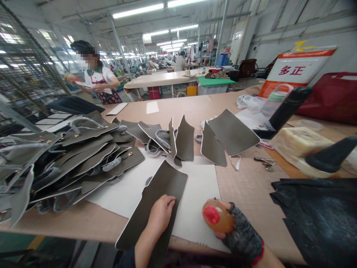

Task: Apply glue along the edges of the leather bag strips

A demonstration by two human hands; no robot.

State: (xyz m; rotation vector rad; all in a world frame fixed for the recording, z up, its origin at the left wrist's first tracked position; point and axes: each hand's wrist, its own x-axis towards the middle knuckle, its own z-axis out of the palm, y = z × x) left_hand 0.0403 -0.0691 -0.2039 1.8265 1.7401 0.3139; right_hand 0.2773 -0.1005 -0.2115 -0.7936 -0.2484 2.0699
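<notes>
Left hand is resting on the grey panel, which is lying over the white sheet; can't tell whether it's pinching. Gloved right hand is gripping a brown lump. Even pressure should be keeping the panel steady.

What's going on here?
A person's bare left hand rests on a flat dark greyish panel with pale edges. The right hand, gloved in dark knit, holds a rounded brown object with a red patch. Similar panels, some with grey handles, lie heaped at left. Beyond the table, another person holds a pale flat piece.
</notes>
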